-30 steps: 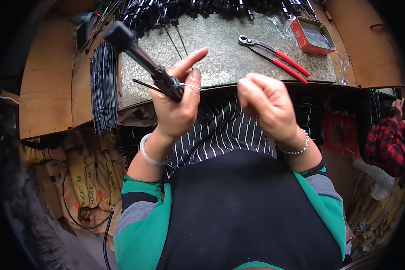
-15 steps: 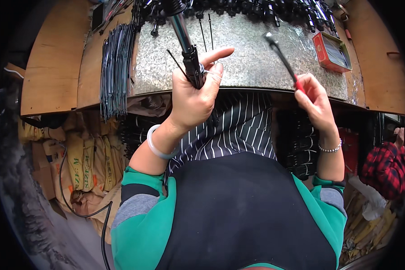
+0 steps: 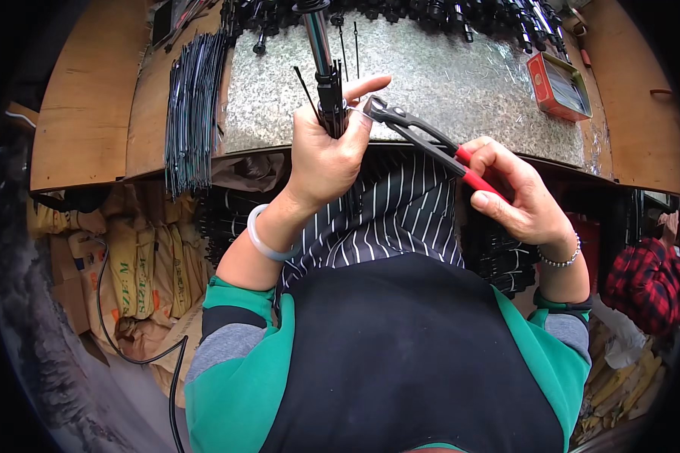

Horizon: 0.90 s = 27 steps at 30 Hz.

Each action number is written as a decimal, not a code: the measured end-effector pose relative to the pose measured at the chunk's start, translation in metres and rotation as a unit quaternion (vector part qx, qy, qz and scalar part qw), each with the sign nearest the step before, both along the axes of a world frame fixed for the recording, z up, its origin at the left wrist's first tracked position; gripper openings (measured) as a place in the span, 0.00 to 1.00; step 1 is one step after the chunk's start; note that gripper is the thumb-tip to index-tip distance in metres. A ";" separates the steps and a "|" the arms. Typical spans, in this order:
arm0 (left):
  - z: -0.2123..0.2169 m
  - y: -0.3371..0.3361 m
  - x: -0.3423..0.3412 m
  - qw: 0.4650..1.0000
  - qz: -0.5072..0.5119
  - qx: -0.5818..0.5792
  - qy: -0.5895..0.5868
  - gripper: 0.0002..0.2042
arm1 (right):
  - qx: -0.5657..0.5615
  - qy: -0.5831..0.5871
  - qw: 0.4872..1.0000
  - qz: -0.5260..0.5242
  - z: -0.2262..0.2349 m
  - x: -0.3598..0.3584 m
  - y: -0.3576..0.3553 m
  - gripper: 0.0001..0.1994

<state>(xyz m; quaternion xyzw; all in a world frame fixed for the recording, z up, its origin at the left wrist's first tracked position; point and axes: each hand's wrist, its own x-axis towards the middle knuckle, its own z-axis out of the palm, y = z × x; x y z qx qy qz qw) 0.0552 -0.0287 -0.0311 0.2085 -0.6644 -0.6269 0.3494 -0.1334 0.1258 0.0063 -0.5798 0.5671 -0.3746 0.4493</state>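
My left hand [image 3: 326, 162] is closed around the lower end of what looks like a folded umbrella frame [image 3: 329, 90], with a chrome shaft and thin black ribs; its index finger points out to the right. A thin pale wire [image 3: 358, 111] comes out beside the thumb. In my right hand [image 3: 527, 202] is a pair of pincers [image 3: 421, 134] with dark jaws and red handles. The jaws meet the wire close to the left thumb tip, and the handles stand a little apart. Whether the jaws bite the wire is too small to tell.
A metal-topped bench [image 3: 461, 106] lies under the hands. A bundle of long dark rods [image 3: 193, 113] overhangs its left front edge. Several black frame parts [image 3: 431, 11] line the back. A red box [image 3: 557, 87] stands at right. A person in a checked sleeve [image 3: 646, 287] is far right.
The pincers have swung left and down from upright over the bench to the wire at my left thumb. My left hand, still holding the frame, has barely shifted.
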 end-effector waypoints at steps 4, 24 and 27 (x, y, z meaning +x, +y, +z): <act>-0.003 -0.002 0.001 1.000 -0.001 -0.003 0.003 0.14 | -0.032 -0.018 0.999 0.011 -0.003 -0.001 -0.001 0.15; -0.007 -0.004 -0.001 1.000 -0.009 0.015 0.023 0.16 | -0.069 0.097 0.992 0.029 0.006 0.001 -0.005 0.14; -0.007 -0.004 -0.002 1.000 -0.009 0.012 0.027 0.17 | -0.093 0.125 0.987 0.027 0.005 0.002 -0.005 0.14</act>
